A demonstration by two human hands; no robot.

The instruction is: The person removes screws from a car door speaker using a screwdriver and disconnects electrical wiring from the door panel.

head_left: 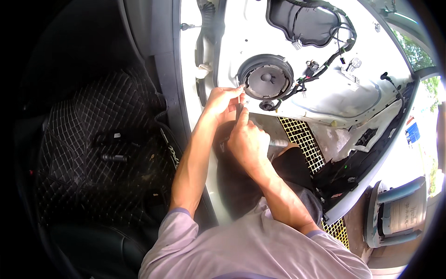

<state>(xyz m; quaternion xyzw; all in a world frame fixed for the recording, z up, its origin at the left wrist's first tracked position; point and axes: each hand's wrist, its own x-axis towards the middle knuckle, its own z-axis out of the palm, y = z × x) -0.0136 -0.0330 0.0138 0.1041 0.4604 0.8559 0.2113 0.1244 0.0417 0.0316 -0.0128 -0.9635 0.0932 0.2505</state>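
Note:
A round black speaker (268,79) sits in the white metal of an opened car door (251,28). At the speaker's lower left rim, my left hand (223,103) has its thumb and fingertips pinched together around the thin pale end of a slim tool. Just below, my right hand (249,142) grips that tool's dark body (239,111), index finger stretched along it. The tool's tip meets the rim area, but its exact kind is too small to make out. A black plug (266,106) with wires sits just under the speaker.
A black wiring harness (332,60) runs over the door beside a dark cover (304,21). Quilted floor mats (69,139) lie at left with a small black cylinder (114,158) on them. Below the door are a yellow grating (302,139) and, at right, a blue-grey stool (399,211).

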